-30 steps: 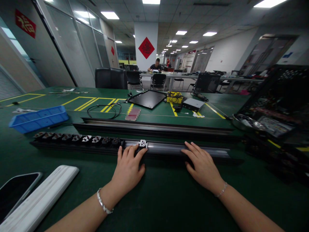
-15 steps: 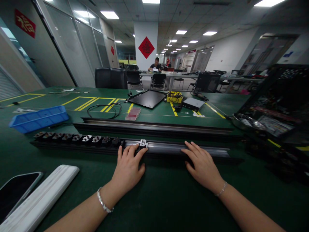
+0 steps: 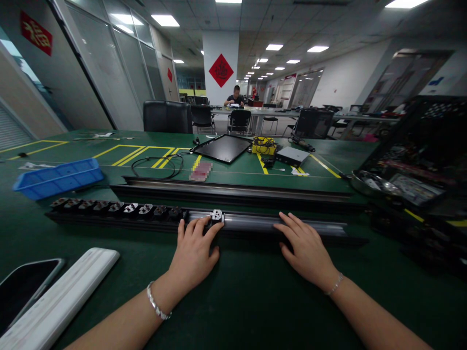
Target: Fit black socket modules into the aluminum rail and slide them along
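My left hand rests with spread fingers on the near black rail. Its index and middle fingertips touch a small black socket module with a pale face, which sits in the rail's channel. To the left of that, several dark socket modules stand side by side in the same rail. My right hand lies on the rail farther right, fingers stretched and apart, touching its near edge; nothing shows in its grasp. The undersides of both hands are hidden.
A second black rail lies parallel behind. At left are a blue bin, a white bar and a phone. A dark panel, yellow box and metal bowl stand farther back. A person sits far off.
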Demonstrator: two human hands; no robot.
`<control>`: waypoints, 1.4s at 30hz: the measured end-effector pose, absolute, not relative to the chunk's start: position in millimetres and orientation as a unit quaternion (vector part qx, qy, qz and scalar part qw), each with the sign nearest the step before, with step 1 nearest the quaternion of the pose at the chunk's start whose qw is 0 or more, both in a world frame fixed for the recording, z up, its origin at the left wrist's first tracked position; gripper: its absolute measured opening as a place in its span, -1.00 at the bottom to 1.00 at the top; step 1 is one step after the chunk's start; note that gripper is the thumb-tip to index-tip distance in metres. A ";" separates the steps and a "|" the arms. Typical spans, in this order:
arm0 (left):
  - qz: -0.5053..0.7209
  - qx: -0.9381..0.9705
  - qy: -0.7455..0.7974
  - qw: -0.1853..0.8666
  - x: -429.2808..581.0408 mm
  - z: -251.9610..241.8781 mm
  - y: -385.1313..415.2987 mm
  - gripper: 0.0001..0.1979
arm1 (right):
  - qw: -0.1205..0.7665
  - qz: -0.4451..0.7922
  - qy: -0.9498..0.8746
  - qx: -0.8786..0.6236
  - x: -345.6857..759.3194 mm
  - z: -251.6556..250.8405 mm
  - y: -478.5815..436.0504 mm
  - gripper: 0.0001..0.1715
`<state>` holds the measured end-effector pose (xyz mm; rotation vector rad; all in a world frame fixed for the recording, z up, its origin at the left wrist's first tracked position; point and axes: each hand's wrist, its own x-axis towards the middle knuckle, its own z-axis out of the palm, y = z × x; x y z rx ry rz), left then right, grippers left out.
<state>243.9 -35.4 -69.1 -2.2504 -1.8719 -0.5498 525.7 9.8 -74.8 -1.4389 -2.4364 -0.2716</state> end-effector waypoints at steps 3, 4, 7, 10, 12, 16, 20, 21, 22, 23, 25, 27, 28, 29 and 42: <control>-0.183 -0.753 -0.627 0.081 243.6 -69.3 -35.7 -0.48 | 0.146 -0.098 -0.849 -0.499 525.9 -75.4 10.2 -0.53; -0.183 -0.753 -0.627 0.081 243.5 -69.4 -35.9 -0.48 | 0.145 -0.098 -0.849 -0.499 525.9 -75.3 10.2 -0.53; -0.182 -0.754 -0.626 0.080 243.0 -69.9 -36.0 -0.48 | 0.141 -0.095 -0.849 -0.500 525.7 -74.5 9.9 -0.53; -0.185 -0.753 -0.626 0.081 242.9 -70.3 -35.7 -0.48 | 0.139 -0.091 -0.848 -0.503 525.1 -73.4 9.2 -0.53; -0.185 -0.753 -0.626 0.082 243.2 -70.3 -35.7 -0.48 | 0.137 -0.089 -0.847 -0.506 524.8 -73.1 8.9 -0.53; -0.183 -0.754 -0.625 0.081 243.6 -69.8 -36.2 -0.48 | 0.138 -0.086 -0.846 -0.507 525.0 -73.4 9.1 -0.53; -0.181 -0.755 -0.626 0.079 243.4 -69.0 -36.4 -0.48 | 0.142 -0.086 -0.848 -0.503 525.6 -73.2 9.4 -0.53; -0.180 -0.755 -0.626 0.078 243.3 -68.8 -36.3 -0.48 | 0.144 -0.086 -0.848 -0.502 525.7 -73.2 9.4 -0.53; -0.180 -0.755 -0.626 0.077 243.2 -68.7 -36.3 -0.48 | 0.146 -0.087 -0.849 -0.501 525.8 -73.3 9.5 -0.53; -0.179 -0.755 -0.626 0.076 243.2 -68.6 -36.2 -0.48 | 0.148 -0.087 -0.849 -0.499 525.9 -73.4 9.6 -0.53; -0.177 -0.756 -0.626 0.074 243.1 -68.5 -36.2 -0.48 | 0.153 -0.087 -0.850 -0.497 526.2 -73.8 9.7 -0.52; -0.176 -0.756 -0.627 0.073 243.2 -68.6 -36.2 -0.48 | 0.154 -0.088 -0.850 -0.496 526.3 -74.3 9.9 -0.52; -0.176 -0.756 -0.626 0.073 243.3 -68.6 -36.3 -0.48 | 0.152 -0.089 -0.850 -0.497 526.4 -74.4 10.0 -0.52; -0.176 -0.756 -0.626 0.074 243.4 -68.7 -36.4 -0.48 | 0.150 -0.090 -0.850 -0.497 526.3 -74.5 10.0 -0.52; -0.179 -0.758 -0.623 0.074 243.3 -68.6 -35.9 -0.46 | 0.152 -0.088 -0.849 -0.498 526.1 -73.9 9.4 -0.53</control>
